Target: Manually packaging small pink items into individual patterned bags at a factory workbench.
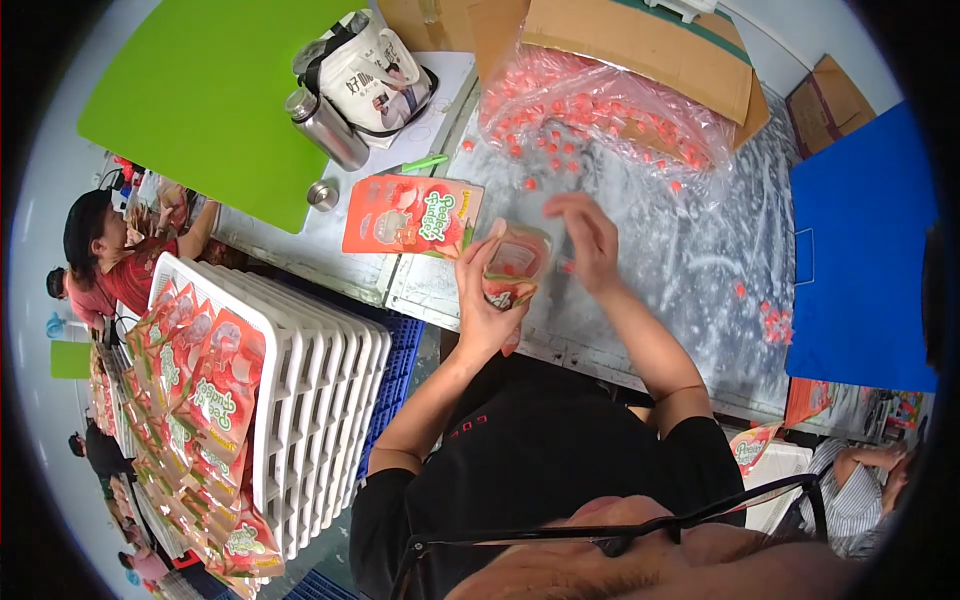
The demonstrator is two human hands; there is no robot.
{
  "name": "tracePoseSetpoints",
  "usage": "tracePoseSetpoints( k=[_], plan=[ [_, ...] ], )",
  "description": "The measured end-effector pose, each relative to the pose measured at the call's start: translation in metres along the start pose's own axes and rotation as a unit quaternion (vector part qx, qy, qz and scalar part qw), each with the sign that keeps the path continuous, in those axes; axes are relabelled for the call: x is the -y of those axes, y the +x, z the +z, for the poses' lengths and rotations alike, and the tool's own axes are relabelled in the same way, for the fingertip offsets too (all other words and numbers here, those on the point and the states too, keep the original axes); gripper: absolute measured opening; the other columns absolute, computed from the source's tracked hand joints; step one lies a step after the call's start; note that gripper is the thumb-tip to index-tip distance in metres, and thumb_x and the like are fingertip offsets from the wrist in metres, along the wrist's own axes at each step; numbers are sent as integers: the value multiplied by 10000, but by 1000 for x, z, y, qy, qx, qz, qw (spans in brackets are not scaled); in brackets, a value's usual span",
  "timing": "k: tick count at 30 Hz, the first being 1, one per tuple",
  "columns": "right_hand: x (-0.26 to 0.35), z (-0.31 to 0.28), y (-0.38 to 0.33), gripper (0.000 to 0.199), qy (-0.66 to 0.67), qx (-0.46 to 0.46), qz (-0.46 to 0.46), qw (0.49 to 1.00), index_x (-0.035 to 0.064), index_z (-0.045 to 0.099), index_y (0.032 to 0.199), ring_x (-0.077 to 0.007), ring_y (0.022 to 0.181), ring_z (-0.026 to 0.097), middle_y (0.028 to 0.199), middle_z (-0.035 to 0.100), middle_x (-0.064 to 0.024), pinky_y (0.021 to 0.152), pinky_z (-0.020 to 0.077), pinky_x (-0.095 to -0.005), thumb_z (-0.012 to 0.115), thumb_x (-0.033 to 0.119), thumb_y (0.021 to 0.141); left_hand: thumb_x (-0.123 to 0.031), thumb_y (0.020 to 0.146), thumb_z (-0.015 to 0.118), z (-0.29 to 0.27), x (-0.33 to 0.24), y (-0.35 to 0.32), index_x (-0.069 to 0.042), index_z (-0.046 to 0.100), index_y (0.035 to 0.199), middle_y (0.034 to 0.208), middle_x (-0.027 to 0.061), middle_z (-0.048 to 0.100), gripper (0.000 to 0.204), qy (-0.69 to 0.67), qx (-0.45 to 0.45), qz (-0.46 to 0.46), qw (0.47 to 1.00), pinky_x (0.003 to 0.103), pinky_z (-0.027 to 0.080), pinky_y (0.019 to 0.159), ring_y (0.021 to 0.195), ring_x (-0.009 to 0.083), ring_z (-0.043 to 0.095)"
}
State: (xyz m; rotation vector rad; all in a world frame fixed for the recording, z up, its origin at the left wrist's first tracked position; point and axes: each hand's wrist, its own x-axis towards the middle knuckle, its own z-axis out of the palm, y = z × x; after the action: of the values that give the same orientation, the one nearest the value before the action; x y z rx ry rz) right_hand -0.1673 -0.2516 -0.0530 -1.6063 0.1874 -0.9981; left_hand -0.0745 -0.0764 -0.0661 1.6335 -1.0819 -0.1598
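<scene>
My left hand (480, 300) is wrapped around a red and white candy pouch (527, 250), held upright at the near edge of the metal worktable. The pouch's mouth gapes, and pink pieces show inside. Just right of it, my right hand (588, 240) is raised over the table, its fingers stretched out and slightly curled, with nothing visible in them. Left of the pouch lies a flat stack of similar red pouches (405, 215). Loose pink wrapped candies (555, 150) spill toward me from a plastic-lined cardboard box (640, 55) at the back.
Stacked white crates (320, 400) on my left carry several pouches on top. A steel flask (325, 125), its cup (322, 195), a green cutter (425, 162) and a white bag (370, 80) stand or lie back left. A blue panel (860, 250) borders the right. Other people work farther off.
</scene>
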Motion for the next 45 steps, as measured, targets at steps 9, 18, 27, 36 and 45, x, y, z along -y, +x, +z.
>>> tracePoseSetpoints(
  k=[9, 18, 27, 36, 45],
  plan=[
    [-183, -49, 84, 466, -606, 99, 67, 787, 167, 606, 1352, -384, 1388, 378, 1500, 457, -130, 1145, 276, -544, 560, 414, 959, 6, 665, 794, -28, 5, -3, -38, 484, 1389, 1349, 172, 446, 789, 5, -28, -44, 999, 425, 364, 1110, 1294, 341, 442],
    [-165, -79, -4, 604, -373, 190, 125, 900, 188, 419, 1515, -345, 1474, 262, 1531, 446, -59, 1207, 144, -469, 277, 536, 1042, 9, 677, 774, -42, 15, -14, -40, 475, 1400, 1360, 171, 430, 784, -10, -22, -82, 996, 419, 372, 1105, 1287, 328, 449],
    [-115, -98, -33, 682, -22, 38, 247, 968, 86, 285, 1564, -238, 1458, 293, 1533, 436, -98, 1204, 139, -381, 228, 532, 1052, -9, 696, 774, -43, 21, -24, -33, 472, 1398, 1351, 171, 444, 764, -43, -12, -101, 994, 422, 385, 1090, 1278, 323, 461],
    [-106, -88, -60, 573, -114, 46, 223, 967, 27, 422, 1480, -282, 1380, 419, 1447, 507, -154, 1168, 260, -386, 562, 282, 986, -47, 711, 786, -53, 32, -33, 24, 464, 1361, 1320, 166, 454, 729, -52, -37, -143, 988, 398, 388, 1065, 1236, 310, 488],
    [-85, -60, -78, 700, -403, 143, 75, 901, 135, 472, 1455, -375, 1399, 353, 1482, 448, -156, 1163, 239, -549, 741, 329, 838, -39, 713, 788, -53, 29, -31, 30, 479, 1343, 1310, 162, 465, 704, -50, -40, -142, 988, 400, 384, 1066, 1230, 310, 488]
  ],
)
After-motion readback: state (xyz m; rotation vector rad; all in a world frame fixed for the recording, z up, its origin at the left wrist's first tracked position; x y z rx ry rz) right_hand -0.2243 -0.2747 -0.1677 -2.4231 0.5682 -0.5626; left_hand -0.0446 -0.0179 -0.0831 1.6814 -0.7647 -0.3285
